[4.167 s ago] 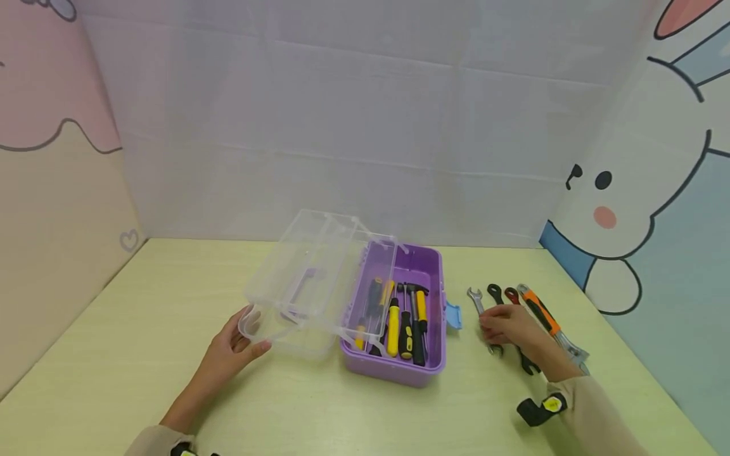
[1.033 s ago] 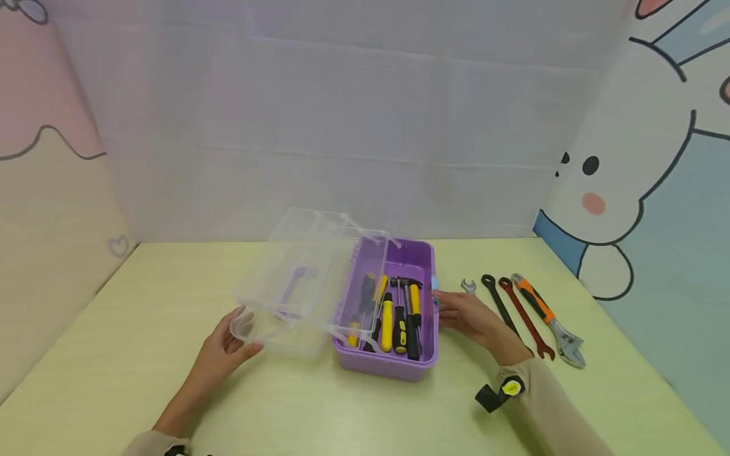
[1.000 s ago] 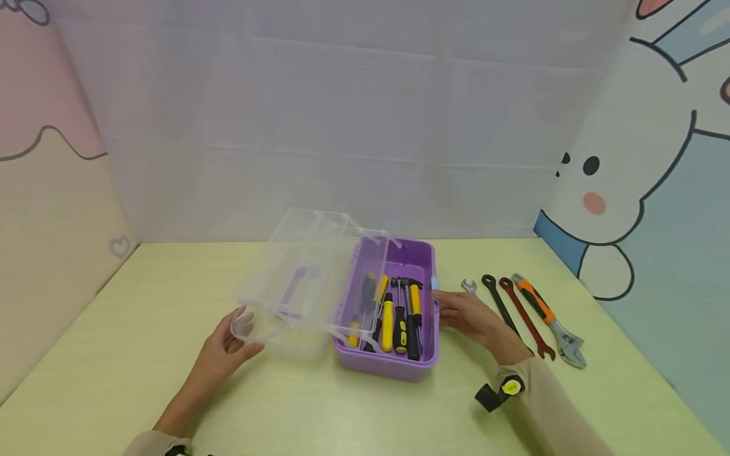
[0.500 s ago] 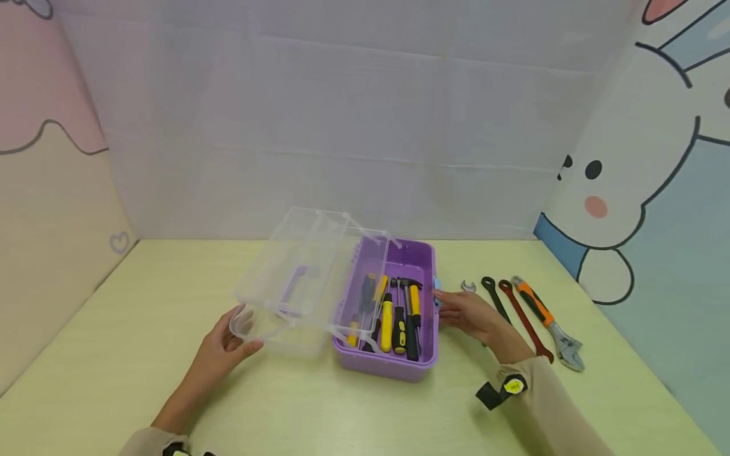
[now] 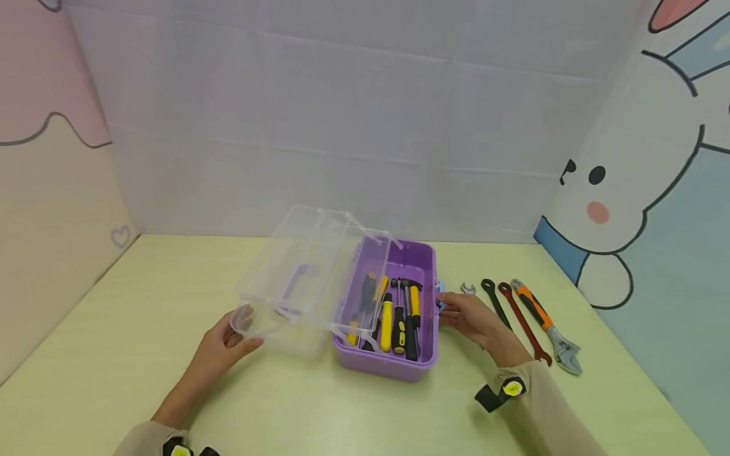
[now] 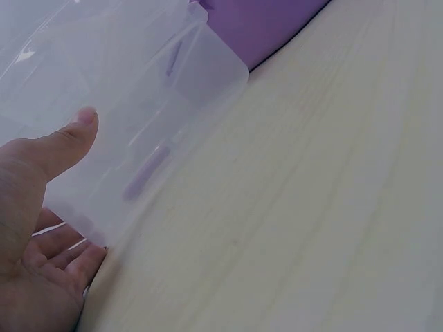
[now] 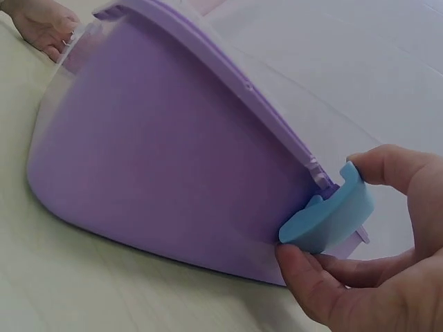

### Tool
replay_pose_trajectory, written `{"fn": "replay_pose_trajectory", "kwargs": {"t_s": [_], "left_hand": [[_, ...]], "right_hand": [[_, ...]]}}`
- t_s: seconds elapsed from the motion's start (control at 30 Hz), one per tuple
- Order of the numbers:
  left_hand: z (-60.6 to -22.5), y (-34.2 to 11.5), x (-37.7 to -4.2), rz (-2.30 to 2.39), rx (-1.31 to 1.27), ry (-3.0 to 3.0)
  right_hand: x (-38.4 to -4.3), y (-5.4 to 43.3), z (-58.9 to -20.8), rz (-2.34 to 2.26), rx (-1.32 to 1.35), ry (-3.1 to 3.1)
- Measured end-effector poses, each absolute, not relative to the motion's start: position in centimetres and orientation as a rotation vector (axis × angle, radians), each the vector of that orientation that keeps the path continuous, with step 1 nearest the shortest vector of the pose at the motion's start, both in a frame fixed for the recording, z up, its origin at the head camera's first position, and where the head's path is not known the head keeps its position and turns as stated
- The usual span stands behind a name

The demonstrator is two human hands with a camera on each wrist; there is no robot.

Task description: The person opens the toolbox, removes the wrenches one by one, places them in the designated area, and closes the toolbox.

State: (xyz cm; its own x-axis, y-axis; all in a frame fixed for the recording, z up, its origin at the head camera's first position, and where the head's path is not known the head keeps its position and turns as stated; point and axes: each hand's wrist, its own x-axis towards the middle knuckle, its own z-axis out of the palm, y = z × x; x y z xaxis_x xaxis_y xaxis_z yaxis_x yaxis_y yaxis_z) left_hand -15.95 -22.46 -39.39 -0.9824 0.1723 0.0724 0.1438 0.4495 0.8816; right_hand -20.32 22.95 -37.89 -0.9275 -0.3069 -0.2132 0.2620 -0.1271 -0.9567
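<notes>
A purple toolbox (image 5: 384,366) stands on the table with its clear lid (image 5: 293,272) swung over to the left. My left hand (image 5: 219,348) is at the lid's near left corner. In the left wrist view the fingers lie behind the lid (image 6: 138,111) and the thumb in front. At the box's right side, my right hand (image 5: 476,320) pinches the light-blue latch (image 7: 329,218) between thumb and a finger. Inside the box lie a hammer (image 5: 410,329), a yellow-handled tool (image 5: 386,326), a black-and-yellow screwdriver (image 5: 397,335) and other tools, some seen through the lid.
To the right of my right hand lie a silver wrench (image 5: 468,289), partly hidden by it, a black wrench (image 5: 495,301), a dark red wrench (image 5: 523,323) and an orange-handled adjustable wrench (image 5: 544,323). A white sheet (image 5: 342,126) hangs behind the table.
My right hand has moved left from the silver wrench to the latch. Over the last half second the latch has tipped slightly outward. The left hand stays at the lid corner.
</notes>
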Motion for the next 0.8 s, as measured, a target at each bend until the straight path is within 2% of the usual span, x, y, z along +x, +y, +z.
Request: {"fn": "replay_pose_trajectory", "kwargs": {"t_s": [0.8], "left_hand": [[-37.5, -22.2, -15.9, 1.579, 0.28, 2.751]], "right_hand": [[-20.2, 22.8, -38.4, -2.17, -0.012, 1.741]]}}
